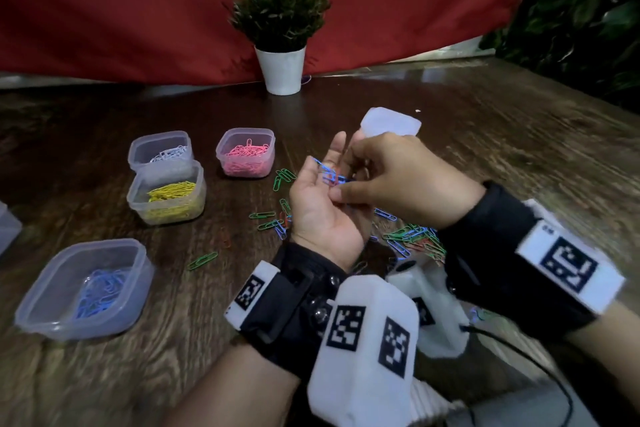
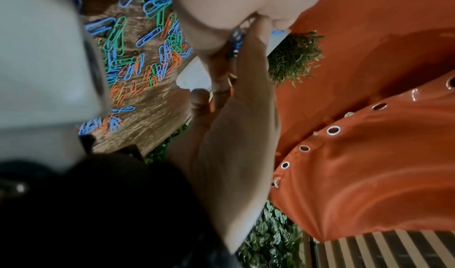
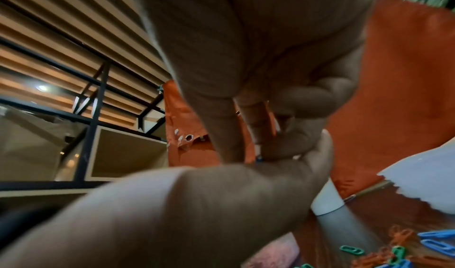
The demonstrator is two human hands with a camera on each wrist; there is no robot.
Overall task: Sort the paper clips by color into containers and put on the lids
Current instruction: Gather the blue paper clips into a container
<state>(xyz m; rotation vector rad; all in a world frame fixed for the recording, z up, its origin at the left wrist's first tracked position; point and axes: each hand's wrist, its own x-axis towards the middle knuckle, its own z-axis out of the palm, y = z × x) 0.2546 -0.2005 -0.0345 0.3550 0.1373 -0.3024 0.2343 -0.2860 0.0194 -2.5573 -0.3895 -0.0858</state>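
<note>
L hand (image 1: 322,208) is palm up above the worktop (image 1: 502,135), fingers loosely cupped around a small bunch of blue clips (image 1: 329,175) w/ a red one mixed in. R hand (image 1: 391,180) is over it, thumb and fingertips pinching into that bunch; which clip it has, can't tell, motion blur. Wrist cams mostly blocked by the hands themselves.

Containers, all lidless, on the left side of the worktop: blue-clip tub (image 1: 83,288) nearest, yellow-clip tub (image 1: 166,192) behind it, touching the white-clip tub (image 1: 160,147), pink-clip tub (image 1: 246,152) just right of those. Edge of another tub (image 1: 8,229) at far left.

Unsorted pile (image 1: 412,239) of green/blue/red clips sits under and between the wrists, partly hidden by both hands and the wrist rigs. Strays: a few green near the pink tub, one green clip (image 1: 202,260) and one red clip (image 1: 225,239) apart by the blue tub.

Translucent lid (image 1: 391,121) lies behind the hands, partly covered by the R one. Potted plant (image 1: 280,28) at the back edge, red cloth (image 1: 104,10) behind it.
</note>
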